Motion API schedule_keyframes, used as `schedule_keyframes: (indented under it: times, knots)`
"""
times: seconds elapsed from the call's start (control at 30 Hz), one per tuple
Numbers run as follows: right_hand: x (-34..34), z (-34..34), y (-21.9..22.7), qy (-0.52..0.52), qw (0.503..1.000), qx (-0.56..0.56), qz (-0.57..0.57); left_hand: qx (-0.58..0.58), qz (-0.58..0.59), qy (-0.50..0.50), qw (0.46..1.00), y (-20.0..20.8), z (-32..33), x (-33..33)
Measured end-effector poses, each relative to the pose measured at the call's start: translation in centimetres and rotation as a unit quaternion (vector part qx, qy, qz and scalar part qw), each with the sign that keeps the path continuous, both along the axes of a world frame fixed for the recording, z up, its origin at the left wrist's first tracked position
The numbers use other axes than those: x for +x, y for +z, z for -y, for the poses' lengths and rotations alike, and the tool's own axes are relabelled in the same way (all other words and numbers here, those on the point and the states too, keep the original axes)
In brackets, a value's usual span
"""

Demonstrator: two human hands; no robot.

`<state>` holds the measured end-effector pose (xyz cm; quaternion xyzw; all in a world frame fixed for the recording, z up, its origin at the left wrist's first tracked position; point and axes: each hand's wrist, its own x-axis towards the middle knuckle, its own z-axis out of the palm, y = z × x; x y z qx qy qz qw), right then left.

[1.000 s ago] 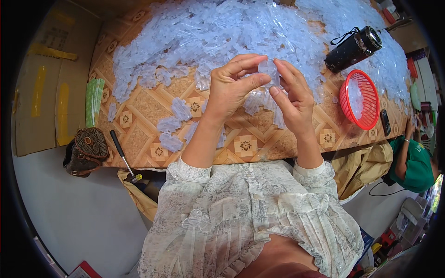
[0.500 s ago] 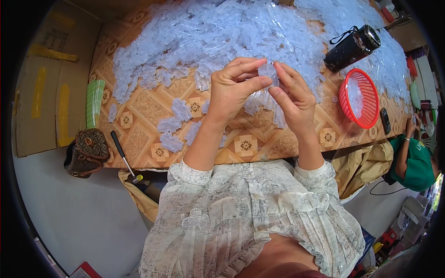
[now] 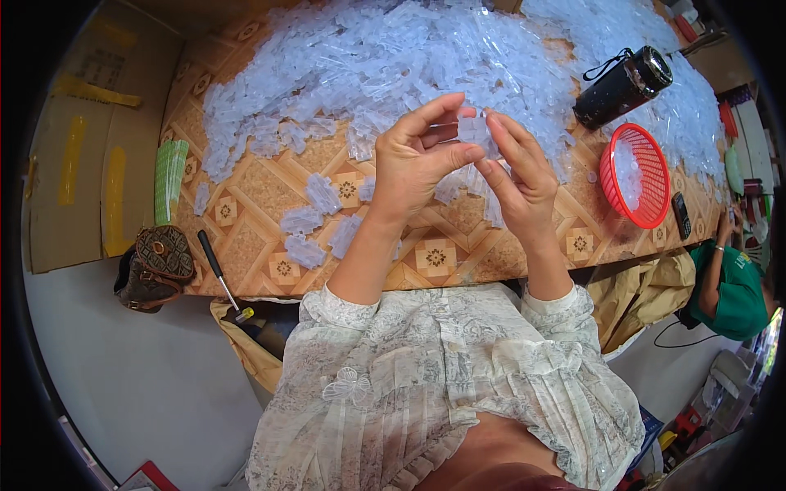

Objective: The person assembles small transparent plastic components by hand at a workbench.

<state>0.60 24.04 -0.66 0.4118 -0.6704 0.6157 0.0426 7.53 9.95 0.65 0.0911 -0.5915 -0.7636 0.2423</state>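
Observation:
Between both hands, above the table's middle, is a small clear plastic piece (image 3: 472,131), boxy with straight edges. My right hand (image 3: 526,178) pinches its right side with the fingertips and thumb. My left hand (image 3: 407,159) has its thumb and fingertips at the left side of the same piece, the fingers curled; the exact contact there is partly hidden. Behind the hands spreads a big heap of similar clear plastic pieces (image 3: 327,69). Several loose clear pieces, one of them a ribbed block (image 3: 304,251), lie on the tabletop left of my left forearm.
On the right stand a red plastic basket (image 3: 606,176) with clear bits in it and a black flask (image 3: 618,90). A dark handheld device (image 3: 680,214) lies beside the basket. A screwdriver (image 3: 214,260) and brown bag (image 3: 160,266) sit at the left edge. A person in green (image 3: 729,286) is far right.
The clear piece has been turned so that a broader, squarer side shows between my fingers. My left forefinger has lifted slightly. Nothing else has visibly moved on the table.

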Motion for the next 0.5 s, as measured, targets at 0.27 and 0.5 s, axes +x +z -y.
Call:
schedule_keyframes:
  times: [0.27,0.5]
  knots:
    - [-0.61,-0.62,0.38,0.02,0.999,-0.021,-0.017,-0.028,-0.052,-0.025,0.998,0.26,-0.01,0.49]
    - [-0.73,-0.78,0.34,0.008,0.998,-0.025,-0.061,-0.018,-0.047,-0.033,0.998,0.24,0.06,0.27]
